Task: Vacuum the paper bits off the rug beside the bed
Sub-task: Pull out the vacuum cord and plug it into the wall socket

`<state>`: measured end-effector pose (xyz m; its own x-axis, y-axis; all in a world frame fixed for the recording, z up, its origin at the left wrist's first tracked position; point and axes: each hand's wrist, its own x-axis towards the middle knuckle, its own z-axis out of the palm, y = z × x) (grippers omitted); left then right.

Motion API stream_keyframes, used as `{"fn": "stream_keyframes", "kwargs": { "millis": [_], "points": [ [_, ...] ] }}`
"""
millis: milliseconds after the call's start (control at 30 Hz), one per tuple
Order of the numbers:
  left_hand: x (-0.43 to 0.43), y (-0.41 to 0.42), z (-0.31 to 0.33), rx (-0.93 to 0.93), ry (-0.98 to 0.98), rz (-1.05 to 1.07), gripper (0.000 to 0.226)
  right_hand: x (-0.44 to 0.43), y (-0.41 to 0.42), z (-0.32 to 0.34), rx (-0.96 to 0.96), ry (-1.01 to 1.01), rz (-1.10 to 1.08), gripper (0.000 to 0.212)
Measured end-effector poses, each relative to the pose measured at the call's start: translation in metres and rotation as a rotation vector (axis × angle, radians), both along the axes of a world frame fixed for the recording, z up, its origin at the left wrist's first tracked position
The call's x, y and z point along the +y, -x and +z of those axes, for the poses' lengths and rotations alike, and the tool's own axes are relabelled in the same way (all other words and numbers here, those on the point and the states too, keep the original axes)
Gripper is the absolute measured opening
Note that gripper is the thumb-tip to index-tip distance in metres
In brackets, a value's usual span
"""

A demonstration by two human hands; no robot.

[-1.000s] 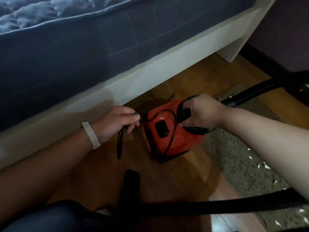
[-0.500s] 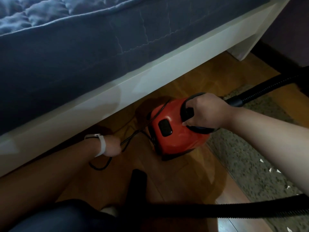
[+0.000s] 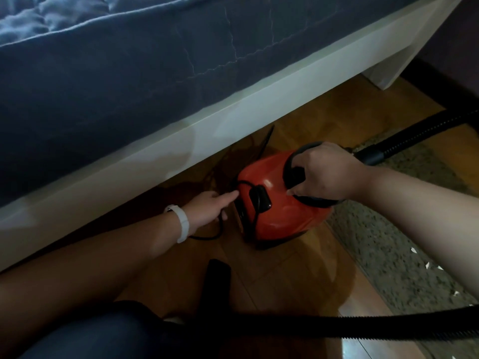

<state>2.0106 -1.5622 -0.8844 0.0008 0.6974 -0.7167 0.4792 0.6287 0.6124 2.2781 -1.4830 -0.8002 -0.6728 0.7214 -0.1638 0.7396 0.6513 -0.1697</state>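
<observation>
A red canister vacuum stands on the wood floor between the bed and the speckled rug. My right hand grips its black carry handle from above. My left hand, with a white wristband, sits at the vacuum's rear; its index finger points at the spot where the black power cord loops over the body, and its lower fingers curl round that cord. Small white paper bits lie scattered on the rug at the right. The black hose crosses the bottom of the view.
The white bed frame with a blue mattress runs along the left and top, and its leg stands at the upper right. A black nozzle tube lies near my knee. More hose runs off to the upper right.
My left hand drew the cord out to the left and down, then came back to the vacuum's rear with its index finger stretched out. My right hand stayed on the handle.
</observation>
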Motion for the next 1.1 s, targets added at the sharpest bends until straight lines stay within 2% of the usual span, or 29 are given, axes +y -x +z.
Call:
{"fn": "stream_keyframes", "kwargs": {
  "millis": [100, 200, 233, 333, 433, 633, 800, 867, 967, 1033, 1100],
  "points": [
    [0.0, -0.016, -0.001, 0.023, -0.052, -0.075, 0.084, -0.002, 0.001, 0.0, -0.012, 0.007, 0.012, 0.039],
    [-0.001, -0.025, -0.004, 0.173, -0.106, -0.126, 0.119, -0.003, 0.002, -0.001, -0.002, 0.016, 0.011, 0.039],
    [-0.002, -0.028, -0.004, 0.194, -0.147, -0.144, 0.118, -0.003, 0.003, -0.002, -0.001, 0.013, 0.011, 0.038],
    [-0.006, -0.039, 0.003, 0.263, -0.31, -0.249, 0.094, 0.0, 0.004, -0.005, -0.002, -0.018, 0.002, 0.038],
    [-0.009, -0.05, 0.005, 0.386, -0.435, -0.325, 0.095, 0.002, 0.007, -0.01, 0.01, -0.053, -0.003, 0.041],
    [-0.026, -0.056, -0.003, 0.418, -0.558, -0.457, 0.114, 0.002, 0.01, -0.018, 0.008, -0.095, -0.003, 0.042],
    [-0.037, -0.061, -0.012, 0.713, -0.678, -0.584, 0.142, 0.003, 0.01, -0.015, 0.031, -0.077, -0.05, 0.04],
    [-0.037, -0.061, -0.016, 0.771, -0.715, -0.573, 0.146, 0.003, 0.009, -0.015, 0.044, -0.075, -0.061, 0.04],
    [-0.033, -0.06, -0.016, 0.793, -0.724, -0.625, 0.136, 0.004, 0.007, -0.015, 0.056, -0.071, -0.084, 0.042],
    [-0.027, -0.053, -0.013, 0.718, -0.722, -0.679, 0.121, 0.005, 0.002, -0.014, 0.071, -0.074, -0.107, 0.046],
    [-0.018, -0.036, -0.01, 0.643, -0.666, -0.647, 0.107, 0.007, -0.005, -0.013, 0.101, -0.099, -0.113, 0.054]
  ]
}}
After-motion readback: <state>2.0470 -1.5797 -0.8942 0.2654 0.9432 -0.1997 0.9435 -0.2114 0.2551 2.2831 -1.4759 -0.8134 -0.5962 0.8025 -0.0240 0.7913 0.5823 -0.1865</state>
